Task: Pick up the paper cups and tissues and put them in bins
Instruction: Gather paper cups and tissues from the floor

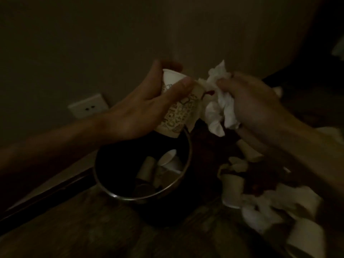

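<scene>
Left hand [141, 108] is wrapped around a printed paper cup [178, 108], thumb across the front, holding it tilted right over the far edge of the bin [119, 197], while my right hand [256, 105] is bunched around a wad of tissue [216, 112] that touches the cup's side. Worry from here: the tissue looks like it's hanging just outside the rim, so if I let go now it probably flutters onto the floor [93, 229] next to the pile of cups [234, 187], and it's so dark I could easily misjudge the drop.
</scene>
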